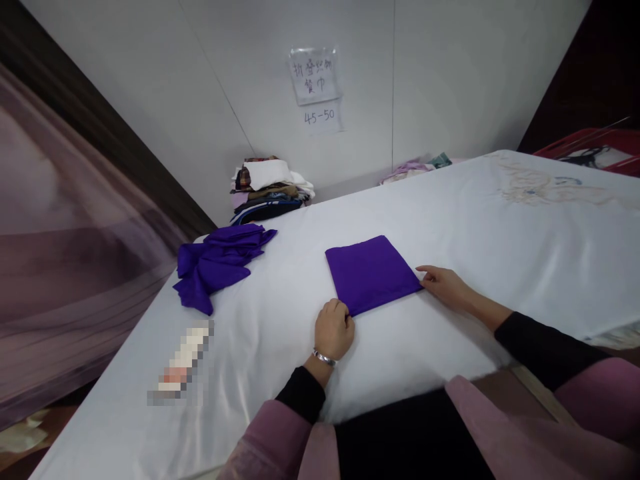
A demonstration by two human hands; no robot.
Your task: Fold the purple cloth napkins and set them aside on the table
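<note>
A purple cloth napkin (373,273), folded to a flat rough square, lies on the white-covered table in front of me. My left hand (335,330) is closed at its near left corner, fingers curled over the edge, with a silver bracelet at the wrist. At the near right corner, my right hand (443,285) pinches the cloth between thumb and fingers. Farther left, a crumpled heap of purple cloth (220,257) rests near the table's left edge, apart from both hands.
White satiny cloth (280,373) covers the table. A blurred-out flat object (183,360) lies at left. Folded clothes (270,190) are stacked against the wall, with more fabric (407,171) farther right. Handwritten signs (315,77) hang above. Sheer curtain (75,253) borders the left side.
</note>
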